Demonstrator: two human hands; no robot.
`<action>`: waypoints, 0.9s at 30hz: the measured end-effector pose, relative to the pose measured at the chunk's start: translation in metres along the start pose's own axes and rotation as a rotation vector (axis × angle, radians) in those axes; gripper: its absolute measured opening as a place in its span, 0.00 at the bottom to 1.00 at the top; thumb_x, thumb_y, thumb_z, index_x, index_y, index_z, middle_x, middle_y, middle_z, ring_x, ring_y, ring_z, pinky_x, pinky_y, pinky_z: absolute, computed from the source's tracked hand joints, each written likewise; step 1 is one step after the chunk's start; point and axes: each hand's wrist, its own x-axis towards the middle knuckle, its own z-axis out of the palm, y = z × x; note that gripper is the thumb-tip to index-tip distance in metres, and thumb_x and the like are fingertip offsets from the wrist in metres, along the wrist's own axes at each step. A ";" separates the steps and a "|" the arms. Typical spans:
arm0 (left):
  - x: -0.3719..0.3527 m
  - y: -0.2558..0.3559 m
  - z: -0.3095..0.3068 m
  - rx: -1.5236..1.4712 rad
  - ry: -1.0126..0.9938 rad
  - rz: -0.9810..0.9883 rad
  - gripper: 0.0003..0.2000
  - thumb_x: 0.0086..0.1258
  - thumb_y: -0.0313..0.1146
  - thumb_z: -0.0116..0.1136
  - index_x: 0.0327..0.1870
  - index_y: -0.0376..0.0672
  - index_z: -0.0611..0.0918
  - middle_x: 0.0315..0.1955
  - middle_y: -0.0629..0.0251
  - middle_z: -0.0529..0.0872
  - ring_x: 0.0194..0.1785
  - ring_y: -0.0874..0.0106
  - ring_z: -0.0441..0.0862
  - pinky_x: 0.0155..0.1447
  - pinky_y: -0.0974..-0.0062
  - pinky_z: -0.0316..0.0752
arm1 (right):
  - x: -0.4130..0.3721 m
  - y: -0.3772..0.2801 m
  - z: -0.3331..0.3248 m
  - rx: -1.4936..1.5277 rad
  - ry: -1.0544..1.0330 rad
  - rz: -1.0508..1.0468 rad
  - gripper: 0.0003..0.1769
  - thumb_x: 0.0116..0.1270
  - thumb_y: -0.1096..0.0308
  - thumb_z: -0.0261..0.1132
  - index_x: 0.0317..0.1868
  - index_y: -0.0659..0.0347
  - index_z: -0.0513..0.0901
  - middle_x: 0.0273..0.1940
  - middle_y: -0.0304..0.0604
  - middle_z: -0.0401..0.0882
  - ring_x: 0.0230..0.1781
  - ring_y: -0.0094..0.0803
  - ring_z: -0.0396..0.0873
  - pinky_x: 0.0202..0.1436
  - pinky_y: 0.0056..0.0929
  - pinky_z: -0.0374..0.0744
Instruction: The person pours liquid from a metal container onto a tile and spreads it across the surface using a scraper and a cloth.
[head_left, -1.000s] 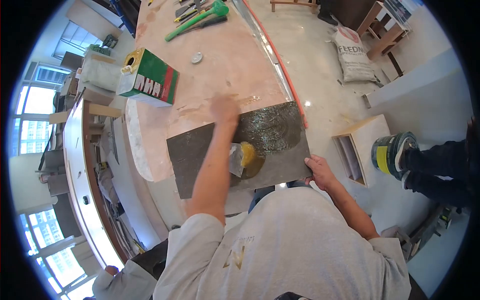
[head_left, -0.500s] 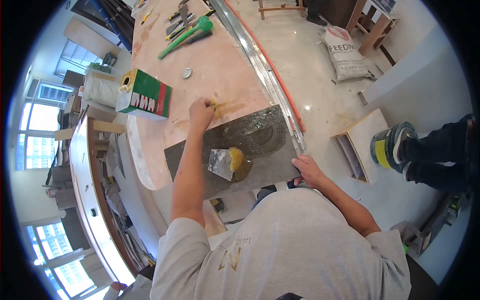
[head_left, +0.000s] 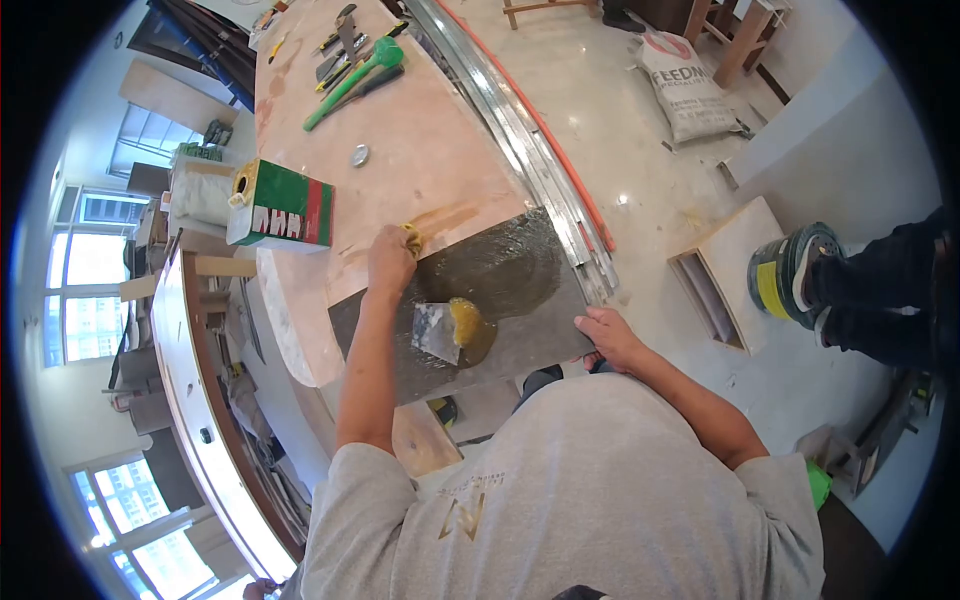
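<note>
A dark grey board lies across the near end of a pinkish wooden tabletop, its upper part glossy with something wet. On the board rests a flat scraper plate beside a lump of yellow-brown paste. My left hand is closed round a small yellowish piece just beyond the board's far edge, over a brownish smear on the wood. With thumb on top, my right hand grips the board's right corner; its fingertips are partly hidden underneath.
A green, white and red can stands at the table's left edge. Farther back lie a round lid, a green-handled hammer and other tools. Metal profiles run along the right edge. On the floor are a sack, a bucket and an open box.
My left hand has moved slightly left and nearer to me, with the yellowish piece still in it. The whole view has shifted a little. My right hand still holds the board's corner.
</note>
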 end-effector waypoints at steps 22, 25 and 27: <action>0.045 0.132 0.067 -0.263 0.094 0.044 0.05 0.57 0.27 0.57 0.30 0.41 0.85 0.30 0.49 0.85 0.40 0.49 0.83 0.45 0.53 0.77 | -0.002 -0.007 0.007 -0.021 0.003 0.039 0.15 0.78 0.61 0.54 0.53 0.64 0.78 0.38 0.46 0.86 0.27 0.33 0.85 0.21 0.27 0.79; 0.039 0.119 0.066 -0.242 0.105 0.110 0.05 0.57 0.27 0.57 0.29 0.40 0.85 0.30 0.48 0.84 0.40 0.48 0.83 0.44 0.52 0.77 | -0.002 -0.007 0.006 -0.026 0.010 0.045 0.15 0.78 0.61 0.55 0.53 0.64 0.78 0.37 0.46 0.86 0.27 0.31 0.85 0.21 0.27 0.79; 0.029 0.086 0.062 -0.179 0.101 0.084 0.04 0.57 0.27 0.58 0.29 0.39 0.84 0.29 0.49 0.84 0.39 0.48 0.82 0.46 0.53 0.77 | 0.001 -0.008 0.004 -0.034 0.008 0.037 0.16 0.78 0.61 0.55 0.53 0.64 0.78 0.37 0.46 0.86 0.27 0.31 0.85 0.21 0.27 0.79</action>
